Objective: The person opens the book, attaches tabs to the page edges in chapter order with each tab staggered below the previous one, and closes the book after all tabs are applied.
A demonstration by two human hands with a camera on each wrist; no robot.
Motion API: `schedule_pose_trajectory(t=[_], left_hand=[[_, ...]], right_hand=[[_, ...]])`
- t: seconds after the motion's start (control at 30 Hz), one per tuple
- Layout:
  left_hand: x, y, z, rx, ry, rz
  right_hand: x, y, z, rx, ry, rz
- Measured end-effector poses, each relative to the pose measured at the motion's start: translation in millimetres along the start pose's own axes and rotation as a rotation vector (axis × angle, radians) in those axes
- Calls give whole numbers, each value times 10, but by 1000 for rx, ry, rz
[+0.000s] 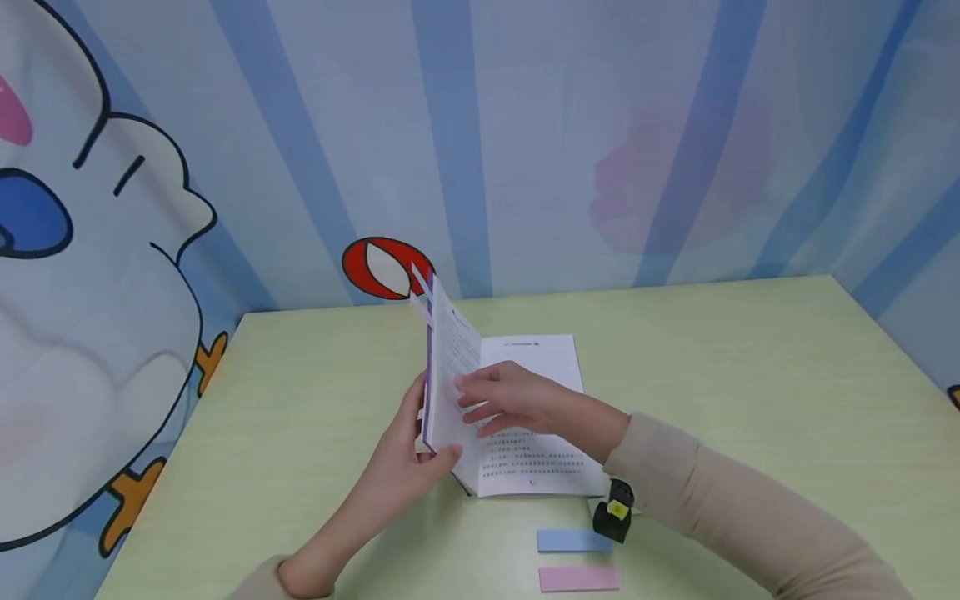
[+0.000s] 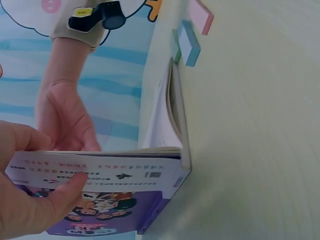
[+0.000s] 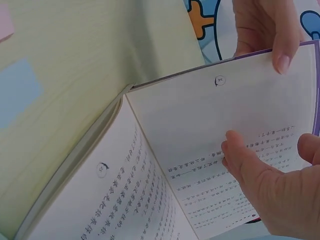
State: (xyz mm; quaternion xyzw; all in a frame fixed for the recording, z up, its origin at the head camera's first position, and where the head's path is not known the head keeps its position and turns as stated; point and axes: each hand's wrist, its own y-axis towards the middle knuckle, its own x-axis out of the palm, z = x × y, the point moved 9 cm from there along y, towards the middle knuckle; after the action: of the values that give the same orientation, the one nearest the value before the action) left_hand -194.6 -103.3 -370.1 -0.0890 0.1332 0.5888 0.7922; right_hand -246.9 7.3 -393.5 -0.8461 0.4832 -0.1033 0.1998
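An open book [image 1: 543, 467] with printed pages lies on the table, its left half raised almost upright. My left hand [image 1: 408, 454] grips this raised half near its lower outer corner, thumb on the page and fingers behind the cover. The left wrist view shows the purple and white cover [image 2: 145, 200] with small printed figures. My right hand [image 1: 517, 396] is at the raised page with its fingers extended; whether all fingertips touch the paper is hard to tell. Two pale sticky tabs [image 1: 422, 310] project from the raised half's outer edge.
Below the book lie a blue sticky-note pad [image 1: 573, 541] and a pink one [image 1: 579, 578]. A green pad [image 2: 176, 46] sits by the book's edge, partly hidden. The pale table [image 1: 712, 358] meets a blue striped cartoon backdrop [image 1: 525, 167] behind.
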Motion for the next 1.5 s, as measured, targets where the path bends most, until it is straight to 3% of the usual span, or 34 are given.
schedule_pose_trajectory(t=[0.2, 0.37, 0.7, 0.9, 1.1, 1.33, 1.5], left_hand=[[178, 56, -21, 55, 32, -26], [278, 67, -88, 53, 69, -41], [398, 73, -199, 91, 29, -100], [445, 103, -323, 73, 41, -147], [472, 118, -409, 61, 95, -179], [483, 131, -393, 100, 170, -181], [501, 128, -388, 84, 264, -193]], right_hand=[[23, -85, -71, -15, 38, -18], [15, -163, -89, -20, 77, -15], [-5, -271, -154, -54, 173, 7], [-26, -295, -135, -64, 184, 16], [-16, -339, -133, -71, 195, 5], [-38, -383, -127, -83, 208, 7], [-105, -425, -110, -90, 225, 0]])
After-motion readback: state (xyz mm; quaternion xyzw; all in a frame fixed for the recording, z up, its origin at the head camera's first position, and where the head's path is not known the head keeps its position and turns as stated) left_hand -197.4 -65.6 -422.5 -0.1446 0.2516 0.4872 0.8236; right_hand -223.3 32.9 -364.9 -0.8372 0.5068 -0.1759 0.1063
